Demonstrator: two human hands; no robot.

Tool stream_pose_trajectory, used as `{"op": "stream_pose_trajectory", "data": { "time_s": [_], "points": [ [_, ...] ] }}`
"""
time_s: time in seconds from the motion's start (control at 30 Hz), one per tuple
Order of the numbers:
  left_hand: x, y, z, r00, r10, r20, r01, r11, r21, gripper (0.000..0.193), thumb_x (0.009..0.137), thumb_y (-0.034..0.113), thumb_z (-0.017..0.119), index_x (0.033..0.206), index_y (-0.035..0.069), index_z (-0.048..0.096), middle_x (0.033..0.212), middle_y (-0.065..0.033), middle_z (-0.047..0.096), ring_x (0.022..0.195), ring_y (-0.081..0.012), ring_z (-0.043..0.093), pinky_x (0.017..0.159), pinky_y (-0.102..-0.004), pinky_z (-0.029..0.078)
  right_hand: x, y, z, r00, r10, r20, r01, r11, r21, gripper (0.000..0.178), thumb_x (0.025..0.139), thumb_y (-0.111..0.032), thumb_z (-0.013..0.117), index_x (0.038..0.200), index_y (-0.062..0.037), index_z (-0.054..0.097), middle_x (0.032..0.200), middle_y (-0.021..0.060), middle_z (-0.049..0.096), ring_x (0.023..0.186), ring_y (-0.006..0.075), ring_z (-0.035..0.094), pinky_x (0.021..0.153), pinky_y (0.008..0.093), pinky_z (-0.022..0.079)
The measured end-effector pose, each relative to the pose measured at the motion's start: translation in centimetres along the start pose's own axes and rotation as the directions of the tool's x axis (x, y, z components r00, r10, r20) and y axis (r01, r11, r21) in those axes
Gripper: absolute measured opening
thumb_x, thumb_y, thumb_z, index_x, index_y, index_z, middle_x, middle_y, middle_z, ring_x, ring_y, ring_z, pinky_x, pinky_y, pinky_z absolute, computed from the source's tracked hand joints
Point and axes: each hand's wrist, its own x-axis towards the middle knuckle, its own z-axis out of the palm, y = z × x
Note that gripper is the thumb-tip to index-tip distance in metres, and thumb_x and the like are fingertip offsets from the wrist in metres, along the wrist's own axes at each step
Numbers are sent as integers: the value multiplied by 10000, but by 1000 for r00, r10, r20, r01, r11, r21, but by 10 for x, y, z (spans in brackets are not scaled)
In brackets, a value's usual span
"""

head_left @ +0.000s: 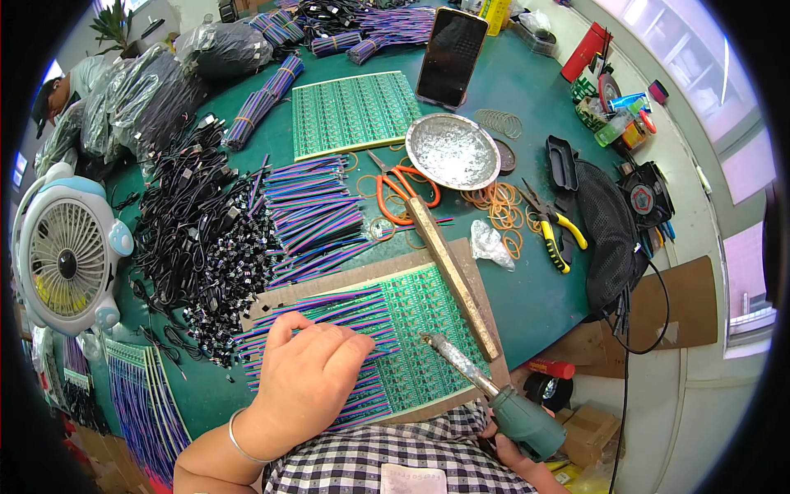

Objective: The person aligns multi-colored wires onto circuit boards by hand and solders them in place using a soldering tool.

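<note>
My left hand [309, 375], a bracelet at its wrist, is closed in a pinch above a green circuit board panel [440, 346]. A thin coloured wire [385, 351] shows just beyond its fingertips; the grip itself is partly hidden. Rows of blue, purple and dark wires lie across the panel's left part and pass under the hand. Low on the right, my right hand [510, 455] is wrapped round the green handle of a soldering iron [481, 383]. The iron's tip is over the panel's bare right part, apart from my left fingers. Under the panel is a brown board [485, 288].
A metal bar [453, 276] lies along the panel. Beyond are orange scissors [399, 193], a silver dish [453, 152], yellow-black pliers [555, 235], a phone [451, 58] and another panel [354, 111]. Cable heaps [185, 189] and a fan [70, 255] stand left. A person [58, 99] sits far left.
</note>
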Motion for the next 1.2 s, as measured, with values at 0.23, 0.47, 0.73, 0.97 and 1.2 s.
{"op": "stream_pose_trajectory", "data": {
  "time_s": [0.23, 0.47, 0.73, 0.97, 1.2],
  "points": [
    [-8, 5, 13, 995, 89, 48, -89, 996, 9, 144, 736, 131, 566, 872, 94, 596, 826, -28, 576, 743, -182, 572, 658, -314, 437, -4, 8, 2, 1000, 5, 9, -7, 988, 155, 308, 832, -221, 609, 1033, -10, 508, 739, 28, 657, 806, 160, 628, 924, 316, 334],
    [-9, 2, 24, 974, 98, 205, -94, 995, -27, 249, 734, 127, 565, 969, 99, 645, 841, -27, 577, 734, -201, 560, 642, -321, 455, 2, -1, -2, 996, -34, 78, 26, 994, 102, 234, 803, -170, 621, 987, -50, 539, 744, 7, 657, 790, 144, 624, 906, 315, 334],
    [-5, -3, 26, 956, 166, 243, -175, 984, 18, 252, 743, 153, 552, 975, 116, 642, 822, -11, 555, 726, -180, 542, 617, -319, 441, 5, -11, -2, 995, 88, 41, -96, 957, 273, 50, 760, -106, 636, 809, -102, 625, 716, -24, 658, 743, 136, 633, 875, 300, 356],
    [1, -4, 23, 936, 203, 287, -229, 972, 60, 242, 742, 174, 543, 963, 126, 629, 780, 7, 519, 711, -163, 519, 615, -305, 425, 9, -9, 2, 999, 45, -27, -35, 949, 314, 39, 740, -63, 634, 753, -99, 636, 679, -16, 649, 687, 147, 635, 710, 300, 452],
    [5, -2, 19, 917, 209, 338, -251, 964, 86, 242, 741, 176, 545, 963, 135, 630, 783, 10, 517, 723, -161, 519, 627, -303, 421, 5, -11, 0, 994, 108, -30, -92, 938, 335, 121, 768, -95, 616, 887, -89, 597, 715, -30, 650, 711, 143, 618, 820, 307, 388]
  ]
}}
